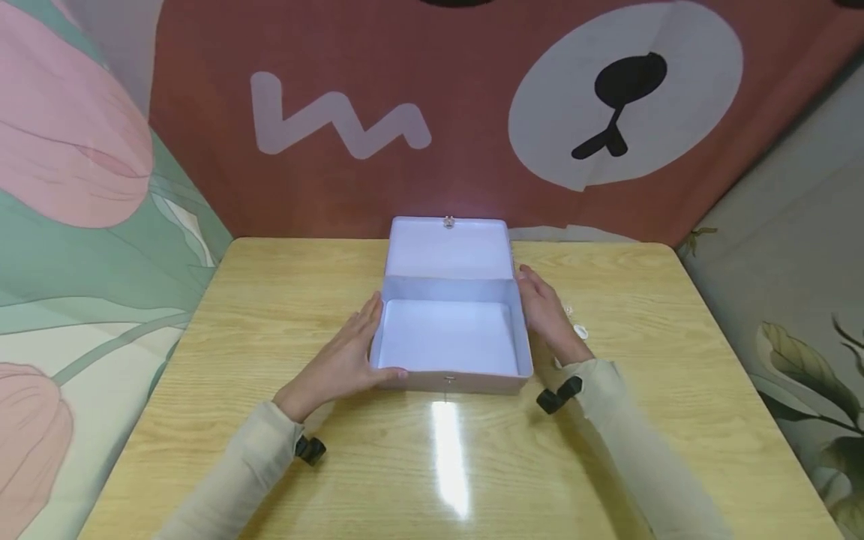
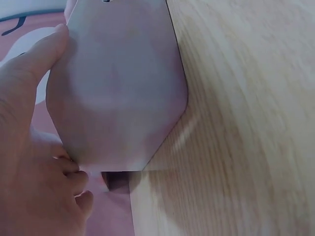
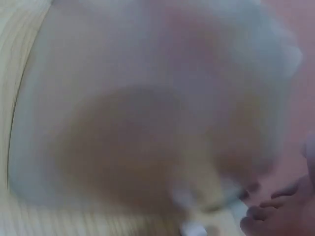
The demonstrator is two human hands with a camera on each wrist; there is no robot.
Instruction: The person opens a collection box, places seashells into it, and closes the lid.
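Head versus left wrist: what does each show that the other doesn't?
Head only: the box's open lid, its bare floor and a small white piece on the right.
Left wrist only: the outer face of the box's left end.
Both: the left hand, the box, the tabletop.

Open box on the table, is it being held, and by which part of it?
Yes: the left hand holds the box at its front left corner; the right hand is at the right side, its grip unclear.
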